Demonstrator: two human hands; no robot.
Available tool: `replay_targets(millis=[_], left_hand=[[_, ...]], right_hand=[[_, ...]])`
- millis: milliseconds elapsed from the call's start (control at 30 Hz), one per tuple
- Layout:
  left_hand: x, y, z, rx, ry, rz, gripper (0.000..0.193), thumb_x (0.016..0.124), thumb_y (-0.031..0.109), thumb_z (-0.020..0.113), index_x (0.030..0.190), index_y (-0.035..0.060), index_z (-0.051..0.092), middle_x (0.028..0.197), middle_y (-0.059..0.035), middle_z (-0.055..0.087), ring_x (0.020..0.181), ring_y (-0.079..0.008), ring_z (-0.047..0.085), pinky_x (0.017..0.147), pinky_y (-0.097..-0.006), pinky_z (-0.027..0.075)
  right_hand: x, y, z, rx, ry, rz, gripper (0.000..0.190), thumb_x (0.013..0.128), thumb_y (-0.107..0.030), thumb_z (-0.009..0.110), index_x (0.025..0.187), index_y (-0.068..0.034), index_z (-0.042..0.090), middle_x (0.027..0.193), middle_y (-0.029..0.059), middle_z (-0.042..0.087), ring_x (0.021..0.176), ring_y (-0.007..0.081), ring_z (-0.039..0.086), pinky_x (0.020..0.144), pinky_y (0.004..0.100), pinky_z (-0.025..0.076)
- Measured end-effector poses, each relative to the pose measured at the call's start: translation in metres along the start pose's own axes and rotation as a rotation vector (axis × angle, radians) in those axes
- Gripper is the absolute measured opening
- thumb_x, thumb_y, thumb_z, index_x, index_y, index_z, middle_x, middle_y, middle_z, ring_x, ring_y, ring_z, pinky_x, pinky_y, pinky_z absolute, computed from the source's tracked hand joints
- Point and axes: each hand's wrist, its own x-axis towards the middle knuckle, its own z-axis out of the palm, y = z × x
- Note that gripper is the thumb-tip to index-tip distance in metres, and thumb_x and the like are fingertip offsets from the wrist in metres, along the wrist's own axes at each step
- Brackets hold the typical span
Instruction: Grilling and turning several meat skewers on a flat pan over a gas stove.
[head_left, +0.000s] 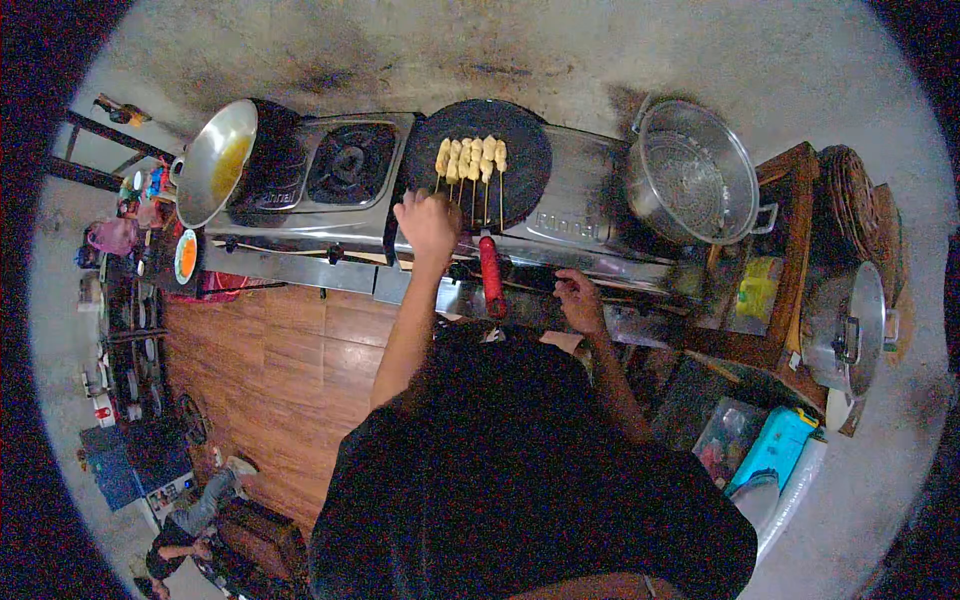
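Several skewers of pale, lumpy food (472, 159) lie side by side on a round black griddle pan (529, 169), their bare sticks pointing towards me. From the pan a red handle (490, 277) sticks out over the stove's front edge. My left hand (429, 225) is over the pan's near left rim, by the stick of the leftmost skewer. Its fingers are bent and blurred, and whether they pinch that stick is unclear. To the right of the handle, my right hand (580, 301) hovers before the stove front, fingers loosely curled and apart, with nothing visible in it.
A wok (217, 165) with yellowish liquid stands tilted-looking on the left stove (352, 161). Right of the pan, a large metal pot (694, 172) sits by a wooden shelf (795, 247). A plate with orange contents (186, 256) is far left. Another person (199, 517) sits behind, lower left.
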Motion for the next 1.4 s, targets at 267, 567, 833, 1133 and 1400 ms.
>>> replay_targets(millis=[267, 567, 833, 1133, 1400], left_hand=[[-0.078, -0.014, -0.034, -0.556, 0.228, -0.291, 0.038, 0.082, 0.019, 0.054, 0.048, 0.0040, 0.055, 0.040, -0.0071, 0.048, 0.038, -0.0201, 0.039, 0.046, -0.0306, 0.029], [-0.205, -0.051, 0.025, -1.238, -0.283, -1.073, 0.031, 0.076, 0.014, 0.060, 0.048, 0.0069, 0.050, 0.047, 0.0044, 0.044, 0.042, -0.0052, 0.035, 0.041, -0.0241, 0.027], [-0.190, -0.035, 0.017, -1.183, -0.192, -1.055, 0.022, 0.074, 0.011, 0.059, 0.054, 0.0023, 0.058, 0.050, 0.0025, 0.050, 0.045, -0.0044, 0.040, 0.042, -0.0228, 0.030], [-0.168, -0.024, 0.016, -0.901, -0.071, -0.581, 0.022, 0.074, 0.015, 0.061, 0.059, -0.0015, 0.059, 0.050, -0.0068, 0.055, 0.043, -0.0150, 0.050, 0.043, -0.0314, 0.036], [-0.035, 0.020, -0.002, -0.374, 0.134, -0.112, 0.013, 0.069, 0.021, 0.063, 0.064, 0.0085, 0.063, 0.079, -0.0102, 0.055, 0.080, -0.0266, 0.050, 0.070, -0.0395, 0.033]], right_hand=[[0.001, -0.003, -0.009, 0.012, -0.038, 0.088, 0.021, 0.084, -0.015, 0.054, 0.104, -0.007, 0.053, 0.071, 0.0040, 0.056, 0.058, 0.0096, 0.053, 0.049, 0.0235, 0.043], [0.004, -0.043, -0.013, 0.037, -0.145, 0.147, 0.022, 0.085, -0.015, 0.053, 0.105, -0.008, 0.053, 0.075, 0.0042, 0.058, 0.058, 0.0086, 0.050, 0.050, 0.0228, 0.041], [0.010, -0.050, -0.006, 0.032, -0.136, 0.093, 0.020, 0.085, -0.014, 0.053, 0.103, -0.008, 0.054, 0.071, 0.0037, 0.057, 0.055, 0.0095, 0.050, 0.050, 0.0242, 0.042], [0.003, -0.056, -0.004, 0.081, -0.105, 0.068, 0.019, 0.084, -0.013, 0.053, 0.103, -0.008, 0.055, 0.070, 0.0043, 0.056, 0.060, 0.0109, 0.055, 0.050, 0.0248, 0.043], [0.004, -0.057, -0.002, -0.067, -0.105, -0.052, 0.021, 0.083, -0.013, 0.054, 0.103, -0.006, 0.055, 0.071, 0.0056, 0.056, 0.063, 0.0114, 0.054, 0.052, 0.0258, 0.042]])
